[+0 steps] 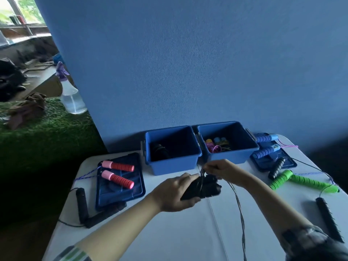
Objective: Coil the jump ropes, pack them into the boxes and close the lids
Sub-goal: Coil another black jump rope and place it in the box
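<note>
Two blue boxes side by side at the far edge of the white table (169, 232), against the blue wall (188, 63), lids off. Left box (172, 167): dark coiled rope barely visible inside. Right box (228, 157): pink and yellow cords with coloured handles at the bottom.

Head view, centre: left hand (176, 194) curled round a pair of black handles (202, 187), held together above the table. Right hand (224, 169) just beyond, fingertips pinching the thin black cord (239, 210) close to the handles. Cord wrapped across the handles, remainder trailing down toward the near table edge.

Head view, left side: dark blue lid (120, 193) flat on the table, two red-and-pink handles (117, 172) lying on it, blue-white cord running off to the left. Black handles (82, 205) beside and partly beneath the lid's near edge.

Head view, right side: second dark blue lid (290, 162) beside the right box, blue handles (265, 146) lying on it and against the box. Short black handle (276, 167) at the lid's near edge. Green handles (301, 182) in a shallow V nearer the table's right edge. Long black handle (328, 219) near the right forearm.

Beyond the table, left: clear spray bottle (70, 95) with purple head, on green artificial turf (47, 132).
</note>
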Motion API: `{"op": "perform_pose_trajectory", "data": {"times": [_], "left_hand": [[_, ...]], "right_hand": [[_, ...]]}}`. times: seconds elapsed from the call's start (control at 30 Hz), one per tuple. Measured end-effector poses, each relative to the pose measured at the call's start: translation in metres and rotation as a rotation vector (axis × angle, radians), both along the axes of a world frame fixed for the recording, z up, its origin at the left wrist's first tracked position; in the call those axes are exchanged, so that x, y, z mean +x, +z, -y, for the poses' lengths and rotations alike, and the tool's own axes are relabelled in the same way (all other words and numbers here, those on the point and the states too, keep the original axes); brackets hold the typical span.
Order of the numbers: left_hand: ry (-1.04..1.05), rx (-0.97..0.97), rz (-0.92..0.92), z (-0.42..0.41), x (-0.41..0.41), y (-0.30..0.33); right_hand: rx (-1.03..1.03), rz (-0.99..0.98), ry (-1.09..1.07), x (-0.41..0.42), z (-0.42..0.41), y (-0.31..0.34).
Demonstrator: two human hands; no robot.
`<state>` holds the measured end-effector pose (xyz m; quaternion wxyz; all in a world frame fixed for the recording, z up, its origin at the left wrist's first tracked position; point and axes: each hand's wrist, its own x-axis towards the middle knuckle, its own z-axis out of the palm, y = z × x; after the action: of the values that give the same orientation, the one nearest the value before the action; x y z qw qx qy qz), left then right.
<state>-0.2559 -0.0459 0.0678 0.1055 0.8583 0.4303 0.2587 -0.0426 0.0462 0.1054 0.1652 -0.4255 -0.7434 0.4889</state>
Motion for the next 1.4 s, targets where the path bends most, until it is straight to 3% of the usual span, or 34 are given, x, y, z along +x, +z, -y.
{"op": "perform_pose_trajectory", "data": {"times": [0.13,0.33,0.47,0.6,0.7,0.8,0.9,1.1,1.23,1.4], "left_hand": [[0.112,-0.089,0.207,-0.003,0.002,0.008],[0.363,-0.117,0.439,-0.018,0.008,0.017],[0.656,-0.071,0.499,-0.034,0.001,0.018],[0.851,-0.032,0.343,-0.049,-0.014,0.013],[0.931,0.037,0.232,-0.057,-0.024,0.009],[1.061,-0.047,0.171,-0.062,-0.036,0.012],[0.949,-0.056,-0.025,-0.057,-0.05,0.001],[0.544,0.06,-0.351,-0.039,-0.057,-0.031],[0.321,0.086,-0.356,-0.027,-0.048,-0.042],[0.055,0.054,-0.25,-0.013,-0.031,-0.043]], "right_hand": [[-0.103,-0.19,-0.221,-0.005,0.003,-0.022],[-0.285,-0.426,-0.369,-0.053,0.04,-0.025],[-0.272,-0.29,-0.348,-0.071,0.058,-0.037],[-0.104,-0.083,-0.329,-0.076,0.068,-0.04],[-0.108,0.012,-0.297,-0.077,0.078,-0.039],[-0.042,0.119,-0.226,-0.079,0.092,-0.034],[0.21,0.218,-0.139,-0.077,0.093,-0.024],[0.344,0.268,-0.103,-0.053,0.049,0.013],[0.355,0.325,-0.036,-0.034,0.019,0.017],[0.311,0.245,0.016,-0.022,-0.002,0.01]]}}
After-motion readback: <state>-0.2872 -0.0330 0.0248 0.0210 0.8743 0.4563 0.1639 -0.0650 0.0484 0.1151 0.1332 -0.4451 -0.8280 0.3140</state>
